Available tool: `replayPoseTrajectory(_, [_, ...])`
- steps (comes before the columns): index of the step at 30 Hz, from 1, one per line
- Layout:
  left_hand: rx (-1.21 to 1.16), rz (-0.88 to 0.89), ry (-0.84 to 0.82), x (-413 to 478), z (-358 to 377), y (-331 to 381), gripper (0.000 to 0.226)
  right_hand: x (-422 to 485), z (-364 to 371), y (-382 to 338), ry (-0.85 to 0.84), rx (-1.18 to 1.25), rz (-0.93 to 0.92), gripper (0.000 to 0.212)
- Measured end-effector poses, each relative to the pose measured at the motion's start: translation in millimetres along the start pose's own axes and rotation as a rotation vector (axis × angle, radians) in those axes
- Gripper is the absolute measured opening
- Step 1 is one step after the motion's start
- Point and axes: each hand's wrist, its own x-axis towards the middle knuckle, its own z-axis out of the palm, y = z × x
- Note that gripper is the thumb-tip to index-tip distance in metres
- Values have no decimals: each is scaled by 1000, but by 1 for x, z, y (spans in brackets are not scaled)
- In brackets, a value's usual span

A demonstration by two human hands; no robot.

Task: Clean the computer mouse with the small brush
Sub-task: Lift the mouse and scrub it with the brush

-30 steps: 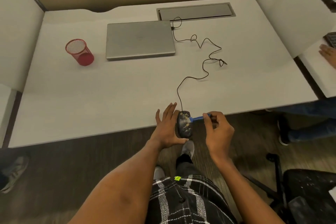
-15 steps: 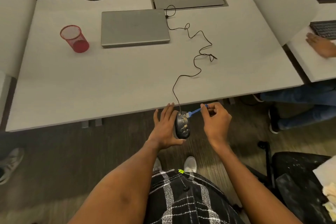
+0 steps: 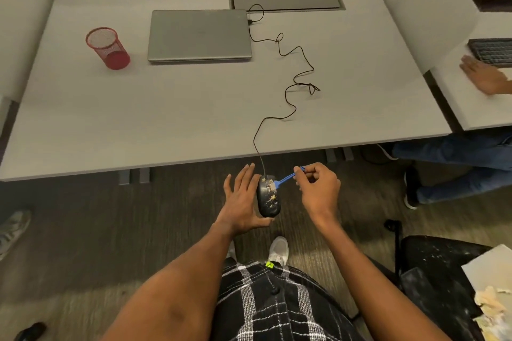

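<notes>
A black computer mouse (image 3: 268, 198) with yellowish crumbs on its top is held off the desk, in front of its near edge. My left hand (image 3: 242, 202) cups its left side and rear, fingers stretched out. My right hand (image 3: 318, 191) pinches the handle of a small blue brush (image 3: 285, 180), whose pale bristles touch the front part of the mouse. The mouse's thin black cable (image 3: 288, 86) runs up over the desk edge in loops to the closed laptop.
On the grey desk (image 3: 138, 119) lie a closed silver laptop (image 3: 198, 34) and a red mesh cup (image 3: 108, 48), with a cable hatch (image 3: 286, 0) at the back. Another person's hand (image 3: 484, 76) rests by a keyboard (image 3: 491, 51) on the right. A black chair (image 3: 443, 285) stands lower right.
The mouse and both hands have drawn back from the desk edge toward me, or my head has shifted. The brush head has slid toward the front of the mouse.
</notes>
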Motion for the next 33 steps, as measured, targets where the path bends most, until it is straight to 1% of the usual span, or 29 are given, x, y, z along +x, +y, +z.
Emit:
replayPoseTrajectory(5, [-21,-12,27,-4,3,8,127,-2,-8,5,30,18,-19,13])
replayPoseTrajectory(9, [-13,-21,33,-6,5,13,127,-1,-13,8,3,16,-27,16])
replayPoseTrajectory(13, [-34,-26,37,-7,6,17,127,0,-19,13,15,10,-34,12])
replayPoseTrajectory(16, [-45,-27,28,-7,7,20,128,2,-21,15,-10,29,-30,10])
replayPoseTrajectory(21, [-67,-31,33,-9,8,22,129,5,-23,15,8,30,-41,11])
replayPoseTrajectory(24, [-110,-30,31,-11,8,22,129,7,-22,14,-43,38,-41,9])
replayPoseTrajectory(27, [-145,-32,24,-12,8,22,130,8,-22,10,-29,14,-61,9])
replayPoseTrajectory(30, [-132,-28,28,-11,8,22,128,11,-21,7,-46,25,-89,9])
replayPoseTrajectory(33, [-122,-20,34,-9,7,21,128,13,-18,4,-76,-31,-108,6])
